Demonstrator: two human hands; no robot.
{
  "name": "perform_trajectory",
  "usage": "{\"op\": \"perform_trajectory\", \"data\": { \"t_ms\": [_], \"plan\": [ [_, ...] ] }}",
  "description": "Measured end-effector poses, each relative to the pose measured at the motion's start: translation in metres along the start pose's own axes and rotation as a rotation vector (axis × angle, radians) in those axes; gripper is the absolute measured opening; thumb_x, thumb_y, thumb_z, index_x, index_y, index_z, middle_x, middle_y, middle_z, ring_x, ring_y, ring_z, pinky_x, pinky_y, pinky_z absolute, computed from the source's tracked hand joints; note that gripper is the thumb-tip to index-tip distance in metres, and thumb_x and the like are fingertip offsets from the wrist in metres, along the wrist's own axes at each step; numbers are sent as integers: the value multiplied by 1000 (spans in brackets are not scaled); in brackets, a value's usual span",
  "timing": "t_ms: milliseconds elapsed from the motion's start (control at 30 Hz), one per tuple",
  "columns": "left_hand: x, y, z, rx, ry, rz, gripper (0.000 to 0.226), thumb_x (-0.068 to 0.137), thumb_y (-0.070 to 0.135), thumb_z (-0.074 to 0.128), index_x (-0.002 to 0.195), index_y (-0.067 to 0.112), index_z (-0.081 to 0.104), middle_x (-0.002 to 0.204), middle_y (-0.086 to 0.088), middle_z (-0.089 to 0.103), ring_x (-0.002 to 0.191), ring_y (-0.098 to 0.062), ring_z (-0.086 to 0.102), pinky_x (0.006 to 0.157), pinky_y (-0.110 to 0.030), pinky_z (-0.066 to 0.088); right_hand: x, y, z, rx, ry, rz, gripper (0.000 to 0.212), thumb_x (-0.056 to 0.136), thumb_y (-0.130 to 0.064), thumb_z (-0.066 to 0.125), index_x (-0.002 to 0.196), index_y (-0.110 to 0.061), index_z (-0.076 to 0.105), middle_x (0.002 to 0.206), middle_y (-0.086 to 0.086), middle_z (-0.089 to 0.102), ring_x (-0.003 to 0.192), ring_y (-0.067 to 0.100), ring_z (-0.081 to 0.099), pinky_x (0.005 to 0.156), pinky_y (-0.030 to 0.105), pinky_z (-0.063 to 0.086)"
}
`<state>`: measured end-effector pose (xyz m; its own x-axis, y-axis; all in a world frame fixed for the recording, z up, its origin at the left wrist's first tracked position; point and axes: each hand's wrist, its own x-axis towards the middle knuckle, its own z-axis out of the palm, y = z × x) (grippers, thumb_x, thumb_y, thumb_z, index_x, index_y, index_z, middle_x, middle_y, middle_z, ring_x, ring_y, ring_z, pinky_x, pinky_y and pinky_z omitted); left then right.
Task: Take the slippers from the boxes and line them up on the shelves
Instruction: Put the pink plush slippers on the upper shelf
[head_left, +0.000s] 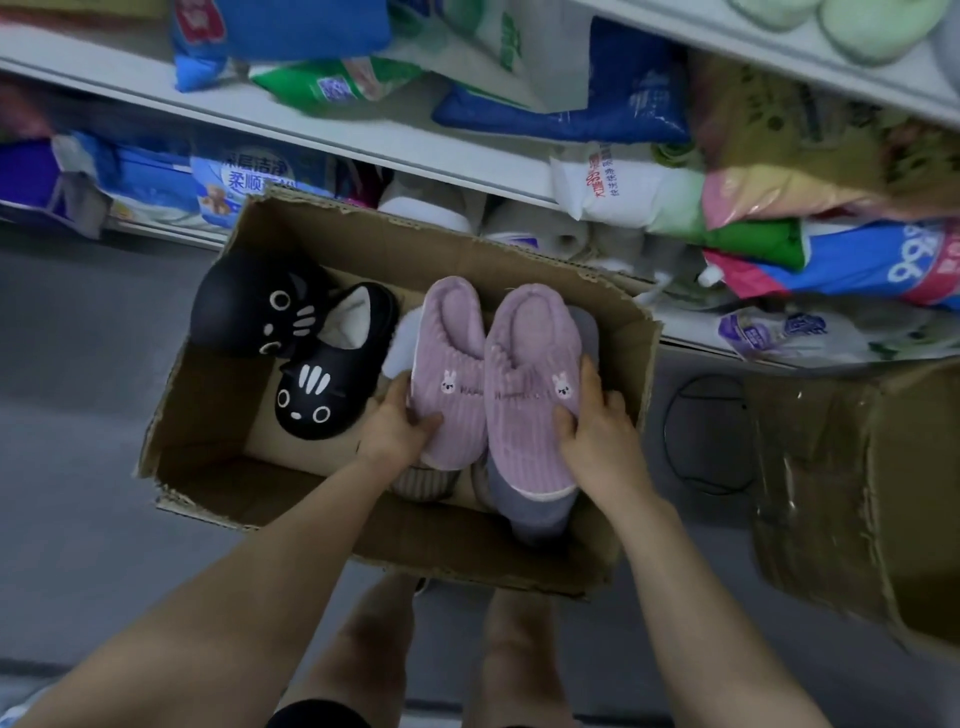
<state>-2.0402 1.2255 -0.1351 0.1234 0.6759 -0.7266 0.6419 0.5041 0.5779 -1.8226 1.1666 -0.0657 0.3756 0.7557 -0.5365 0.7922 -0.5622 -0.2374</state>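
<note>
Altogether two purple slippers (530, 374) (two black slippers (324, 387))

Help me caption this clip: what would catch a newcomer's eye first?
A pair of lilac bunny slippers sits mid-frame in an open cardboard box, the left hand gripping one and the right hand the other. Two black cat-face slippers lie at the box's left side.

I've got grey floor (78, 389) here, open cardboard box (467, 551) sitting mid-frame, second box (831, 493) right; shelf (363, 140) up top carries bags (571, 93).
</note>
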Motion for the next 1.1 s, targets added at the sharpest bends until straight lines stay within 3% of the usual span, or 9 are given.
{"op": "perform_trajectory", "data": {
  "t_ms": [67,233,367,533,633,700,867,967,1100],
  "plan": [
    [-1,7,1,-47,19,15,63,90,22,62,145,26,31,134,-8,49,119,-29,52,96,-45,48,6,6,-4,50,-67,47,65,101,-40,39,155,-29,4,137,17,39,111,35,53,88,41,46],
    [-16,18,-19,-82,70,-31,58,89,25,63,141,29,37,126,-10,57,107,-29,58,90,-49,52,4,8,-23,365,-167,31,50,99,-33,46,147,-30,33,136,3,51,119,23,53,93,36,46],
    [-45,32,-44,-181,38,16,57,92,18,60,143,24,35,125,-10,54,105,-25,56,88,-44,53,-19,-4,-41,522,-141,19,48,99,-31,47,146,-32,35,139,-3,51,126,20,50,103,42,45],
    [-94,58,-75,-256,44,136,57,93,14,58,143,27,34,116,-1,54,106,-21,54,81,-38,51,-61,-17,-76,631,36,-125,49,98,-23,51,145,-30,38,134,-5,54,120,13,51,101,39,46],
    [-123,78,-90,-291,54,249,57,89,15,64,138,29,40,103,-1,60,102,-25,60,88,-45,53,-86,-19,-103,664,159,-223,49,96,-22,54,142,-31,41,134,-7,55,120,11,52,102,39,46],
    [-137,93,-99,-287,52,336,55,87,14,66,136,28,43,105,-6,62,102,-27,61,90,-49,52,-98,-19,-121,676,231,-265,47,96,-23,55,141,-30,42,133,-6,55,121,13,54,104,42,45],
    [-169,152,-113,-332,35,497,51,90,7,61,136,24,45,104,-8,62,94,-21,61,83,-41,53,-129,-17,-184,681,420,-296,52,97,-20,56,146,-23,39,137,-4,50,128,16,48,105,33,39],
    [-188,196,-116,-368,15,573,46,91,10,61,130,30,48,98,-15,64,89,-29,63,72,-39,54,-146,-6,-225,717,535,-348,49,97,-21,56,143,-25,41,135,-3,53,124,16,51,106,39,42],
    [-225,260,-113,-337,23,731,47,91,12,61,130,33,46,104,-20,63,90,-27,65,71,-32,54,-170,12,-286,735,648,-430,47,97,-23,56,139,-35,40,127,-18,53,119,6,53,102,34,45]
  ]
}}
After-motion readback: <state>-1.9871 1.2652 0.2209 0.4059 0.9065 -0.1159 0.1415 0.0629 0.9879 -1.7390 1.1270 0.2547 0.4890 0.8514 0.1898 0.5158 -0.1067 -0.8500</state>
